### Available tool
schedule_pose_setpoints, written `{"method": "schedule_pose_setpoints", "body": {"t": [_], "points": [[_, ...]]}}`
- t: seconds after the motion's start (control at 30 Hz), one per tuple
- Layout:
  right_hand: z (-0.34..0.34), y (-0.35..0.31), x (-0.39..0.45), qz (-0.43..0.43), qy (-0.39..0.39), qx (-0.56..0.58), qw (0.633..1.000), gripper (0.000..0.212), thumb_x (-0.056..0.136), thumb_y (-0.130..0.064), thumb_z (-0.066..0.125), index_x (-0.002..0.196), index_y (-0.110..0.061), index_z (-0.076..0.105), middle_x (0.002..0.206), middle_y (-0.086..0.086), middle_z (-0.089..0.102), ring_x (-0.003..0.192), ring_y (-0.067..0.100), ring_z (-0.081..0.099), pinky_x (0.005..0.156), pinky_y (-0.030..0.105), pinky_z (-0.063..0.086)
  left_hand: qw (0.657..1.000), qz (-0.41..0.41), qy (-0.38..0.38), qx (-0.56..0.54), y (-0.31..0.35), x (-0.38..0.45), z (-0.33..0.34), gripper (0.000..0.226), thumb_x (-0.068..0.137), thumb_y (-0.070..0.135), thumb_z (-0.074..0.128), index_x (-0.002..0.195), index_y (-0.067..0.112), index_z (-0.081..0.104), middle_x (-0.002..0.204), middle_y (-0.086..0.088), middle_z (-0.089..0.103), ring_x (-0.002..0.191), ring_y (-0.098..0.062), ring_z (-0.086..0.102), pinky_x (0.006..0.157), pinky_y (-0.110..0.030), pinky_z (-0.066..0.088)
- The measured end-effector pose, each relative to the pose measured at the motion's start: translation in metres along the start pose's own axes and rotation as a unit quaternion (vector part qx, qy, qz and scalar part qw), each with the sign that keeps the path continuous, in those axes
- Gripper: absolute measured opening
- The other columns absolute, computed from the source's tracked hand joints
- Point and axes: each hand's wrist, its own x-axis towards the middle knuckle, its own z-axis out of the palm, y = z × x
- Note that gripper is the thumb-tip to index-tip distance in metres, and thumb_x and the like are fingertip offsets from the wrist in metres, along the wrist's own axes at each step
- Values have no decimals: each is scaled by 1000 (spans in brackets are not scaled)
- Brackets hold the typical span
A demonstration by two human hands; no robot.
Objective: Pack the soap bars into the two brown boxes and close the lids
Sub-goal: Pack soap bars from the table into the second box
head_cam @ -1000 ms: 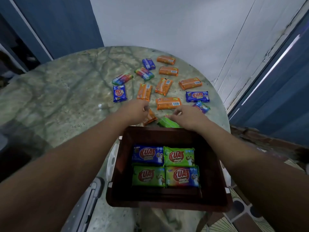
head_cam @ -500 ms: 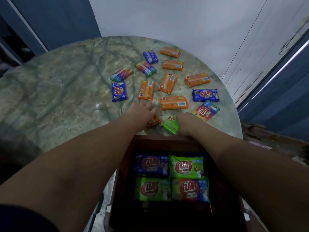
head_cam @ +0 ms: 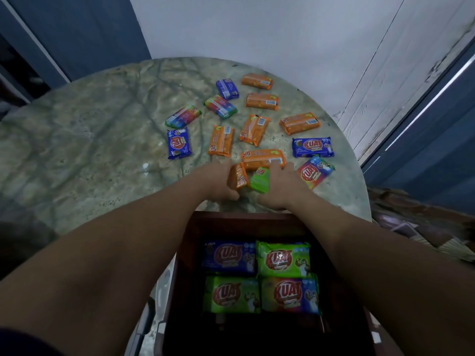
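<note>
An open brown box [head_cam: 190,253] sits at the table's near edge with several wrapped soap bars lying flat inside. Just beyond it my left hand [head_cam: 218,183] grips an orange soap bar [head_cam: 238,177] that is tipped up on edge. My right hand [head_cam: 279,186] grips a green soap bar [head_cam: 259,179] right beside it. Both bars are slightly off the table or tilted against it. Several more soap bars, orange, blue and rainbow, lie scattered farther out, the nearest an orange one [head_cam: 263,158] touching my fingertips. Only one brown box is in view.
The round marble table [head_cam: 90,150] stands against a white wall [head_cam: 257,29]. A rainbow bar [head_cam: 314,173] lies right of my right hand near the table's right edge. A blue door frame [head_cam: 424,140] stands to the right. A white chair part [head_cam: 154,304] shows left of the box.
Both hands closed on the orange and green bars and tipped them up. The camera has dipped, bringing the box lower in view.
</note>
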Motion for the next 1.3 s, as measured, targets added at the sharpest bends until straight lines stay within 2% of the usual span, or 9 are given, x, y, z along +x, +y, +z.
{"method": "schedule_pose_setpoints", "body": {"t": [0.1,0.3,0.5,0.6,0.73,0.9,1.03,1.2,1.3], "points": [[-11,1,-8,-25,47,40,998,94,79,-62,72,144,-12,27,137,18,43,121,39,51,97,49,50,998,-4,57,-31,0,-13,-7,83,75,65,69,136,21,35,128,-10,51,106,-28,57,78,-38,48],[-27,-3,-44,-64,184,63,979,80,76,-61,69,136,-20,36,119,8,52,99,31,58,71,38,45,983,-25,181,-23,9,-62,-28,77,82,61,65,139,21,34,114,-6,54,89,-24,54,70,-35,43],[-17,5,-100,-125,267,74,953,76,78,-57,73,137,-20,43,125,6,54,109,32,58,79,41,48,964,-1,262,-39,20,-132,-16,76,79,57,67,136,19,33,118,-10,52,97,-31,60,68,-35,40],[-5,14,-133,-153,237,89,955,77,75,-52,74,137,-21,41,130,2,52,115,26,55,82,40,50,963,31,259,-67,27,-164,8,78,76,46,76,133,20,30,123,-8,50,99,-26,56,70,-32,38],[10,30,-168,-188,128,31,973,77,73,-51,78,134,-28,37,126,-4,51,111,19,55,80,37,51,973,96,200,-61,34,-196,42,71,75,36,76,128,20,31,119,-6,46,99,-23,53,73,-32,40],[16,43,-188,-232,20,-94,968,77,74,-58,76,135,-35,35,120,-10,49,106,16,54,81,34,45,969,163,167,86,31,-211,69,57,80,56,63,124,29,41,110,2,52,97,-22,53,85,-38,44],[21,45,-194,-242,25,-146,959,78,78,-64,72,140,-34,35,124,-8,51,110,16,53,86,33,44,954,202,209,69,22,-209,76,30,93,56,56,112,32,59,97,8,64,91,-20,58,81,-36,44],[26,47,-192,-237,15,-162,958,81,78,-67,71,144,-31,41,130,-6,42,108,15,54,86,32,47,972,148,169,70,24,-201,72,63,95,67,15,119,39,66,88,6,69,87,-16,58,80,-35,43],[26,47,-191,-232,17,-162,959,83,78,-69,71,145,-30,40,129,-6,42,108,16,54,86,32,47,967,154,158,128,27,-199,73,52,102,60,21,117,38,66,95,9,71,94,-15,58,81,-34,38]]}}
